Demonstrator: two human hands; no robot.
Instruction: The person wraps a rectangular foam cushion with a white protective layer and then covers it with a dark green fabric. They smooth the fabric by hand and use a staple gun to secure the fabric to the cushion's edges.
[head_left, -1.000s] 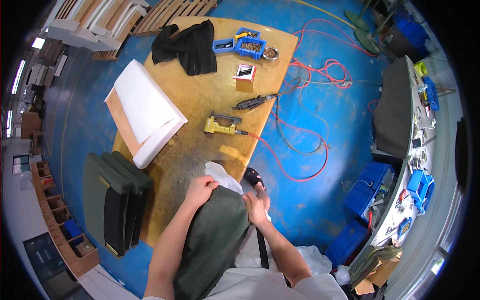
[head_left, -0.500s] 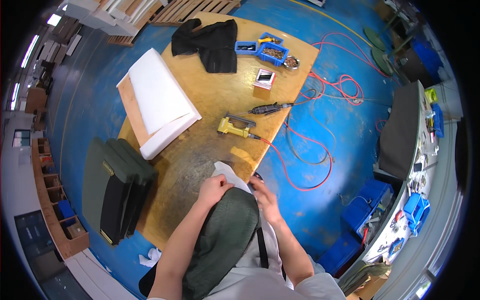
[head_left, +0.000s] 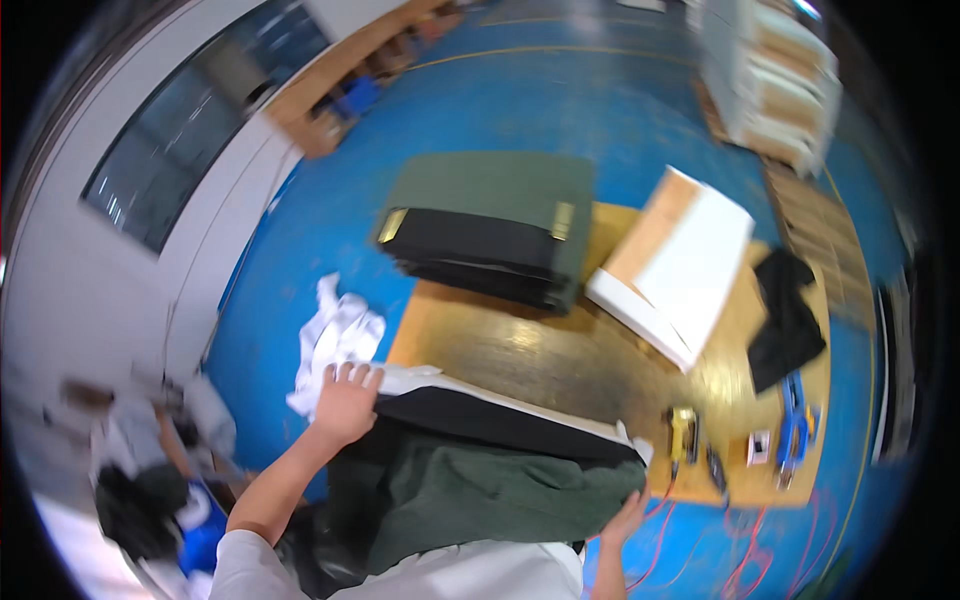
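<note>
Close to my body is a long panel wrapped in dark green fabric, with a black fabric band and a white padded edge along its far side. My left hand grips the panel's left end, fingers hooked over the white edge. At the opposite end, my right hand is closed against the green side, its thumb partly hidden. Just beyond lies the worktable, its near edge partly covered by the panel. A yellow staple gun and a black air tool rest on its right part.
A stack of green and black padded panels stands at the table's far left. Farther right are a white foam-covered wooden frame, black cloth and blue bins. White cloth lies left on the blue floor; red hoses trail at right.
My view has swung left. The green panel now lies lengthwise across in front of me. My hands have moved far apart, to its two ends; the right one now holds it.
</note>
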